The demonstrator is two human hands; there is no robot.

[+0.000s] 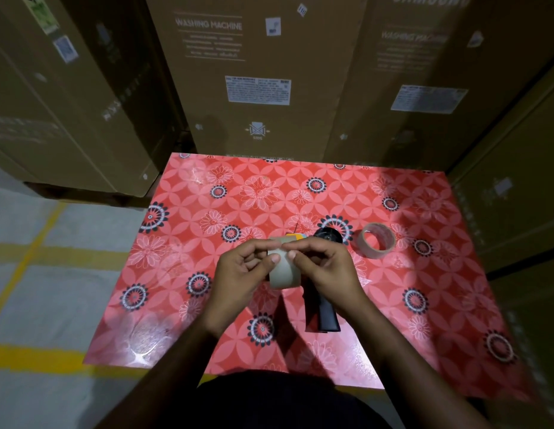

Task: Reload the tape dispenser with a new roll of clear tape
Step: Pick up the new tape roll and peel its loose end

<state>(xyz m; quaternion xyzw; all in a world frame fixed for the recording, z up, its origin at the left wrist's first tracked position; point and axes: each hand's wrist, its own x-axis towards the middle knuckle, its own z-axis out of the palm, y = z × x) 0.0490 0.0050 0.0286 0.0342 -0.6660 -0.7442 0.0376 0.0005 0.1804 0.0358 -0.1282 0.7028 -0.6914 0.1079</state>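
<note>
A roll of tape (283,272) with a pale brown outer face is held upright above the table, between both hands. My left hand (238,274) grips its left side with the thumb on the face. My right hand (325,267) pinches the roll's top edge with fingertips. Beneath the hands lies the tape dispenser (326,311): black handle toward me, black round hub and an orange part at the far end, partly hidden. Another tape roll (377,239), thin-walled, lies flat on the table to the right of the dispenser.
The table (207,212) has a red floral cover. Tall cardboard washing machine boxes (257,72) stand close behind it and along the right side. Grey floor with yellow lines (37,252) lies to the left.
</note>
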